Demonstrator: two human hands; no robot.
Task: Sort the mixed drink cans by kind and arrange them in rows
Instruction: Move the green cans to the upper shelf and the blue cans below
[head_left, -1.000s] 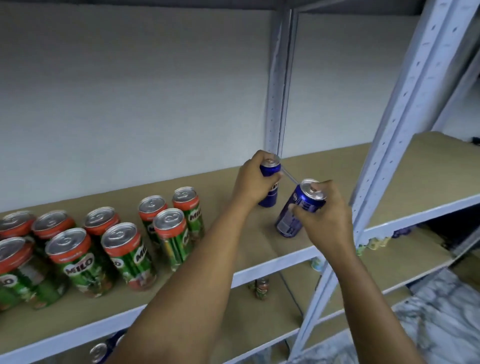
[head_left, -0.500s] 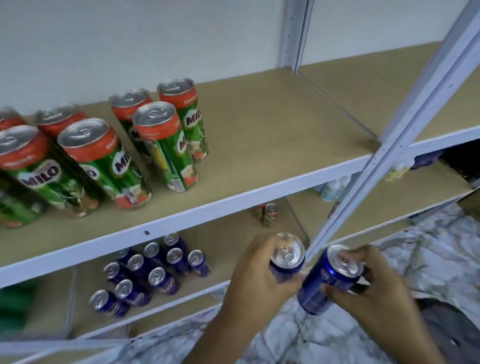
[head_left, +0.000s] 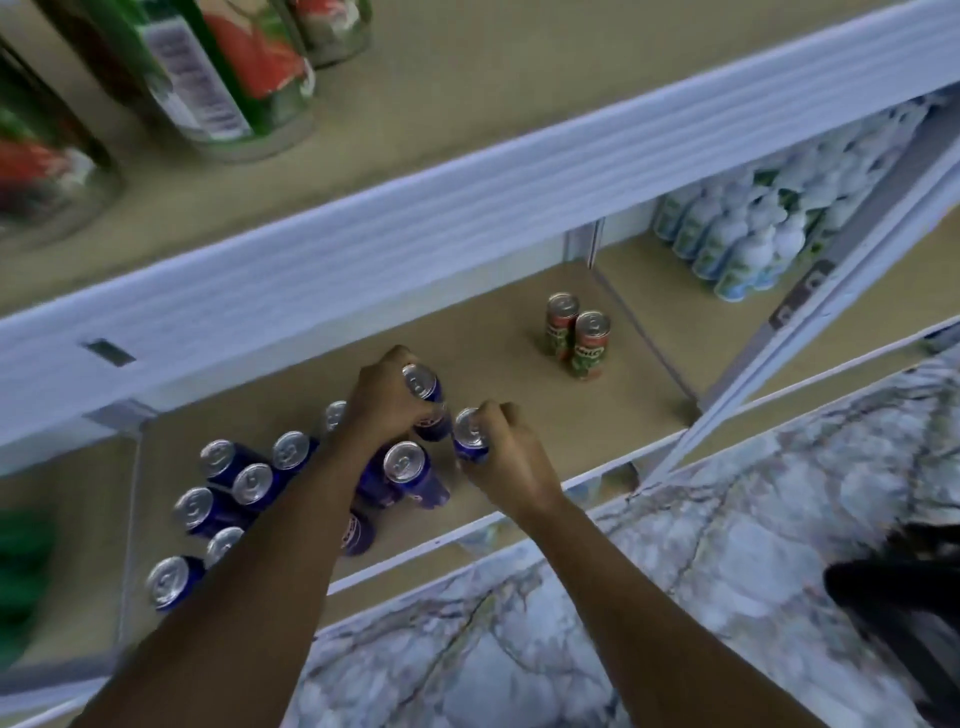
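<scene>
My left hand (head_left: 387, 402) grips a blue can (head_left: 427, 395) by its upper body, low over the lower shelf (head_left: 519, 395). Just to its right, my right hand (head_left: 506, 457) grips a second blue can (head_left: 470, 435) near its top. Both cans are held at the right end of a group of several upright blue cans (head_left: 249, 480) on that shelf. Two green-and-red Milo cans (head_left: 576, 335) stand farther right on the same shelf. Larger Milo cans (head_left: 223, 67) stand on the upper shelf, blurred.
A white shelf rail (head_left: 415, 234) crosses above my hands. A slanted white upright (head_left: 779, 332) divides the bays on the right. Pale bottles (head_left: 753, 228) fill the neighbouring bay. Marble floor (head_left: 675, 597) lies below. Something green (head_left: 21, 566) blurs at the left edge.
Both hands have carried the two blue cans down from the upper shelf to the lower shelf, beside the blue can group. The view has tilted downward.
</scene>
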